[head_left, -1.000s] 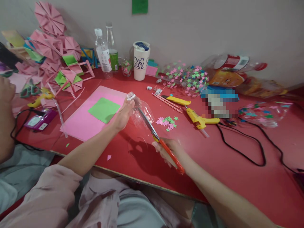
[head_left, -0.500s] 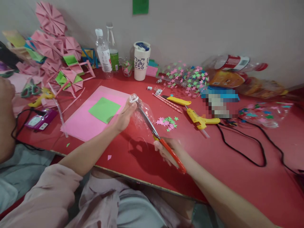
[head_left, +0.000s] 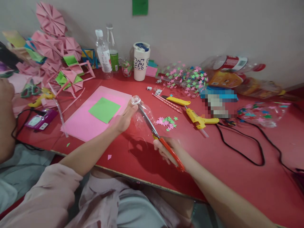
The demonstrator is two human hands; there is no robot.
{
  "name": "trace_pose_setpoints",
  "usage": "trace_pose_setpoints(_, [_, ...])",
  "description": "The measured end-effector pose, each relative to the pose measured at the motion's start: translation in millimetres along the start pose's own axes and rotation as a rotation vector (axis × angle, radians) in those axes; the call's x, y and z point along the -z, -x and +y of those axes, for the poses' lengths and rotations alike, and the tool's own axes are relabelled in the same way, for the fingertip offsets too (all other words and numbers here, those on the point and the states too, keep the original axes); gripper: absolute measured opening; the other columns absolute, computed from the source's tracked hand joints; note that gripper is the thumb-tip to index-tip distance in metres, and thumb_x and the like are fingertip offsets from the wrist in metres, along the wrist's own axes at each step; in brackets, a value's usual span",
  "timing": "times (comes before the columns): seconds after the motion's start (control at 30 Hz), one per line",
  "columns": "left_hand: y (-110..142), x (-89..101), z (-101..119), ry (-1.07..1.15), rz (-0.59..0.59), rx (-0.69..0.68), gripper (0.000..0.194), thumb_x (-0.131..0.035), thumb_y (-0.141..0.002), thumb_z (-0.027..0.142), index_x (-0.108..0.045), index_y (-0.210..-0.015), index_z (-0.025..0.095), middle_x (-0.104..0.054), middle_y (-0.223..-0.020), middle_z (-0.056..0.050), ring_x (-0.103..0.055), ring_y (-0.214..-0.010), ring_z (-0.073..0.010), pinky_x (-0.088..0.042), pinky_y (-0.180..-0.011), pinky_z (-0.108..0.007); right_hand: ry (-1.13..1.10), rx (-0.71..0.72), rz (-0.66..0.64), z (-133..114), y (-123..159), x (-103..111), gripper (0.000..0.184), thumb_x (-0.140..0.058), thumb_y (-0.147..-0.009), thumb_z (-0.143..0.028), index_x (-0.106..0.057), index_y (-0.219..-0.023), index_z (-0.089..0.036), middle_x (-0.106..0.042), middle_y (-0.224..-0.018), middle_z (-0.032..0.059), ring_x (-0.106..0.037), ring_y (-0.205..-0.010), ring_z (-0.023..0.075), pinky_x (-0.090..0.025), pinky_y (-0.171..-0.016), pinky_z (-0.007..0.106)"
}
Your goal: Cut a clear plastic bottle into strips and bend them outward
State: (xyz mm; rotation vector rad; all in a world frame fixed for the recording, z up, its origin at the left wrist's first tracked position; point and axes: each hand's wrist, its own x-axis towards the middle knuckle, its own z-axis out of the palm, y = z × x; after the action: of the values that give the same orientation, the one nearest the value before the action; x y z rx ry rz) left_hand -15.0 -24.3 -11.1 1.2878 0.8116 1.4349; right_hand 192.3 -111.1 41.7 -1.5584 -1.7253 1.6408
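My left hand [head_left: 126,119] is closed around a clear plastic bottle piece [head_left: 145,118] close to its neck, above the red table. In my right hand [head_left: 167,148] is a pair of scissors [head_left: 152,126] with orange-red handles; my fingers wrap round the grips. The blades lie along the clear plastic and point at the neck; whether they are cutting it I cannot tell. Left of the bottle piece, a green paper square [head_left: 104,110] rests on pink paper sheets [head_left: 78,123]. Pink and green paper stars [head_left: 167,123] lie in a small pile just right of it.
A yellow glue gun [head_left: 198,118] with a black cord and a yellow-handled cutter [head_left: 178,100] lie to the right. Bottles [head_left: 104,58] and a white tumbler [head_left: 140,65] stand along the wall. Pink paper crafts [head_left: 52,47] crowd the left, near another person's arm [head_left: 6,120].
The bottle neck and scissor tips sit very slightly lower and further right. Both hands keep their hold, and the rest looks almost the same.
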Motion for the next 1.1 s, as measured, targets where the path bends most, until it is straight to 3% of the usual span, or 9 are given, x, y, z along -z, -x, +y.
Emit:
trace_pose_setpoints(0.47, [-2.7,1.1,-4.1,-0.054,-0.122,-0.132,0.037,-0.046,-0.09,0.049,-0.059,-0.115,0.026,-0.067,-0.112,-0.007,-0.056,-0.121,-0.0269,-0.037,-0.111,-0.048,0.102,-0.095,0.002,2.1,-3.2,1.2,0.05,-0.058,-0.079,-0.066,-0.038,-0.063,-0.024,-0.036,-0.04,-0.0107,-0.042,-0.028,0.0079,-0.034,-0.032,0.019])
trace_pose_setpoints(0.7, [-5.6,2.9,-4.1,-0.076,-0.146,-0.129,0.037,-0.045,-0.091,0.047,-0.057,-0.119,0.026,-0.067,-0.114,-0.006,-0.057,-0.121,-0.0258,-0.037,-0.112,-0.047,0.153,-0.096,0.026,0.8,-1.8,1.2,0.045,-0.056,-0.083,-0.061,-0.039,-0.064,-0.024,-0.037,-0.039,-0.0106,-0.042,-0.028,0.0081,-0.033,-0.033,0.019])
trace_pose_setpoints(0.83, [-1.9,3.3,-2.1,-0.094,-0.089,-0.093,0.036,-0.05,-0.089,0.047,-0.058,-0.119,0.027,-0.066,-0.118,-0.005,-0.054,-0.126,-0.0255,-0.035,-0.114,-0.045,0.136,-0.058,0.048,2.4,-3.0,-0.1,0.049,-0.055,-0.08,-0.067,-0.037,-0.063,-0.024,-0.035,-0.039,-0.011,-0.04,-0.028,0.0071,-0.032,-0.032,0.019])
trace_pose_setpoints(0.93, [1.5,0.1,1.2,-0.072,-0.003,-0.022,0.034,-0.053,-0.089,0.049,-0.059,-0.116,0.028,-0.066,-0.121,-0.005,-0.053,-0.129,-0.0252,-0.034,-0.115,-0.043,0.095,-0.057,-0.007,1.7,-4.3,0.0,0.052,-0.052,-0.077,-0.073,-0.041,-0.066,-0.024,-0.037,-0.04,-0.0107,-0.04,-0.028,0.0074,-0.034,-0.033,0.02])
trace_pose_setpoints(1.1, [-4.2,-4.2,12.0,0.117,0.106,0.035,0.031,-0.059,-0.086,0.05,-0.061,-0.105,0.025,-0.07,-0.11,-0.006,-0.06,-0.122,-0.025,-0.041,-0.109,-0.045,0.099,-0.002,-0.008,0.2,-0.6,3.4,0.052,-0.05,-0.079,-0.073,-0.046,-0.067,-0.022,-0.039,-0.044,-0.0087,-0.044,-0.033,0.0082,-0.036,-0.036,0.021])
